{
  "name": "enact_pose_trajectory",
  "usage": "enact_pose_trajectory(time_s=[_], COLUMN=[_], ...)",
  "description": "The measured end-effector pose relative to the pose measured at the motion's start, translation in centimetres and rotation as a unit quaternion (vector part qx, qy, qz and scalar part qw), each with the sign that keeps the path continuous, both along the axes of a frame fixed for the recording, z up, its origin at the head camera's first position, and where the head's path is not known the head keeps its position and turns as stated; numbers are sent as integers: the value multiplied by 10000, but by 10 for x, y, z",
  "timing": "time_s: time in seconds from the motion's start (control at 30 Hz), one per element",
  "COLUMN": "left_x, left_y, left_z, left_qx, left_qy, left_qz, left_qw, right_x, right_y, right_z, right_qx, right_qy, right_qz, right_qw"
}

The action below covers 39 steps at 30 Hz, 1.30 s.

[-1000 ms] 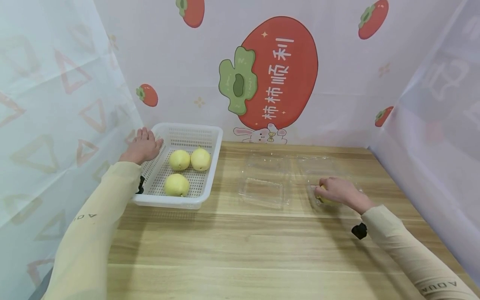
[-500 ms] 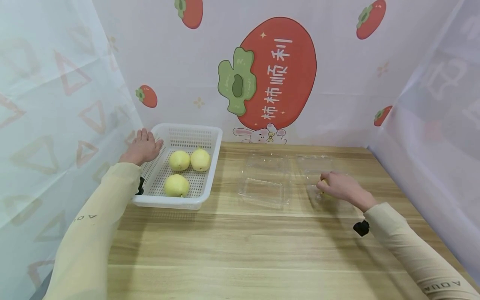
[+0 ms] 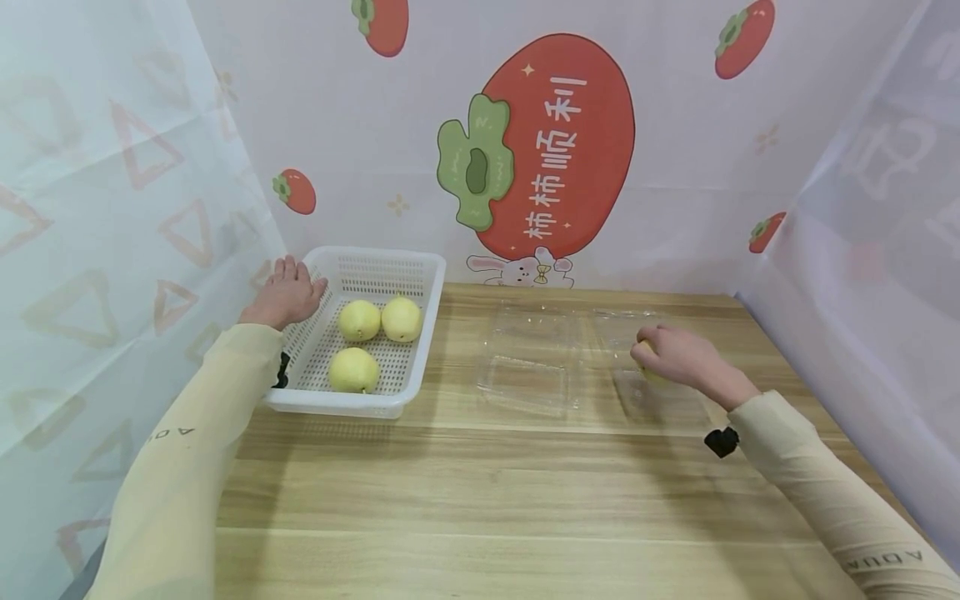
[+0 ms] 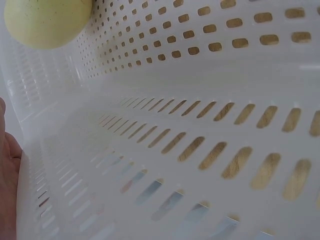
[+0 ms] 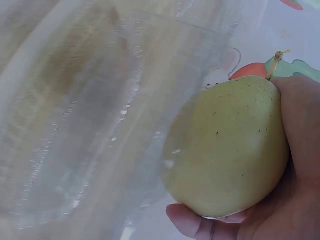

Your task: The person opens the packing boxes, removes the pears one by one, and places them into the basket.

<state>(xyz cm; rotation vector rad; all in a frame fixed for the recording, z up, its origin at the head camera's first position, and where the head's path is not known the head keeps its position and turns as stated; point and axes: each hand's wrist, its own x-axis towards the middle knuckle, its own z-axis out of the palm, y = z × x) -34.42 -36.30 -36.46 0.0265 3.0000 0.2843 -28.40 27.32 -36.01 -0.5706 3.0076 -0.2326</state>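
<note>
My right hand (image 3: 678, 358) grips a pale yellow pear (image 5: 227, 145), thumb on one side and fingers curled under the other; its stem sticks out beside the thumb. In the head view the hand hides most of this pear. It hovers over the right-hand clear plastic clamshell box (image 3: 636, 398), whose lid lies open toward the back. My left hand (image 3: 283, 293) rests on the left rim of the white plastic basket (image 3: 433, 333), fingers straight. Inside the basket lie three pears: one at back left (image 3: 359, 321), one at back right (image 3: 401, 319) and one in front (image 3: 354, 370).
Between basket and right-hand box stands a second open clear clamshell box (image 3: 525, 382); its transparent edges are hard to make out. The wooden table (image 3: 480, 500) extends toward me. Printed sheets (image 3: 675, 233) wall off the back and both sides.
My right hand has lifted the pear from the right-hand box's front part and shifted toward the back. The left hand, basket and its pears look unmoved.
</note>
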Motion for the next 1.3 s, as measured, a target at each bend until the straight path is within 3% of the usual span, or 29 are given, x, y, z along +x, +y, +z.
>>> enact_pose_trajectory(time_s=[0.67,1.1,1.3], left_x=[-1,4,3], left_y=[2,1,2], left_z=[3,2,3], left_qx=[6,16,-42], left_qy=[-3,16,40], left_qz=[-45,-47,-12], left_qw=[10000,10000,10000], right_x=[-14,-17,-19], right_y=[-59,-121,-151], right_z=[44,41,49], right_qx=[-284,-604,-913], right_qy=[636,769,655], right_qz=[526,1240,1454], right_qw=[9962,9875,9830])
